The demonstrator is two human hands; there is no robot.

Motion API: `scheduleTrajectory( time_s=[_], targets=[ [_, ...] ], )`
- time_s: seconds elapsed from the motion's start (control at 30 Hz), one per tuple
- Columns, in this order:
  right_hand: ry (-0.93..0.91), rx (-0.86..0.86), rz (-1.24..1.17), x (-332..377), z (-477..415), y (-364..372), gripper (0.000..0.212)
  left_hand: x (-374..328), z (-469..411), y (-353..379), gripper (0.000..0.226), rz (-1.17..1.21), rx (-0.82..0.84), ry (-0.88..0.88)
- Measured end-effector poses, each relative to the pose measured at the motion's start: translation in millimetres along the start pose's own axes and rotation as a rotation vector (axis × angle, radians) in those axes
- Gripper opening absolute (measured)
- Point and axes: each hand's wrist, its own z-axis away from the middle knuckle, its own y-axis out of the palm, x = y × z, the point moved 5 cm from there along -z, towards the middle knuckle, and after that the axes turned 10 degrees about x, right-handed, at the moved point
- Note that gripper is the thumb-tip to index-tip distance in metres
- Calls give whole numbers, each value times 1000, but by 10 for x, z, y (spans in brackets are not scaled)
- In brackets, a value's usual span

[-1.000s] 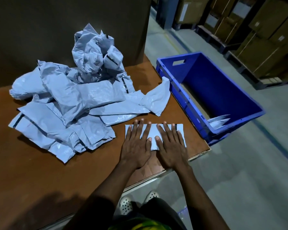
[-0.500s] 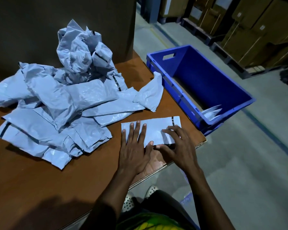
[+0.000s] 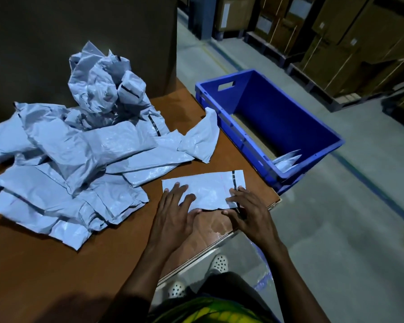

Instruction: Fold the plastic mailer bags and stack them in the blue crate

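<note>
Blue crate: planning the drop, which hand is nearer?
Right. The right hand pinches the folded mailer at its end nearest the blue crate; the left hand presses its far end.

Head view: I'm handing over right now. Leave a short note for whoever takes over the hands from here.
Left hand: flat, pressing the left part of the folded mailer onto the table.
Right hand: appears to pinch the mailer's near right corner, by the black strip.
Blue crate: beside the table's right edge, some folded bags in its near corner.
Done: this mailer is folded into a strip.
Left: finish it, crate it, then fold the loose pile.
</note>
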Motion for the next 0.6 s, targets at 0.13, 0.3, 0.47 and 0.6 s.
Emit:
scheduleTrajectory(
  time_s=[0.13, 0.3, 0.47, 0.6],
  targets=[
    [-122, -129, 83, 69, -100, -159, 16, -246, -136, -300, 19, -211, -204, 127],
    [-115, -240, 92, 162, -393, -598, 20, -489, -512, -705, 12, -287, -291, 130],
    [-65, -43, 28, -230, -821, -544, 11, -224, -910, -340, 31, -145, -167, 30],
    [-20, -76, 162, -329, -831, -403, 24, -39, -862, 68, 24, -212, -27, -136]
  ],
)
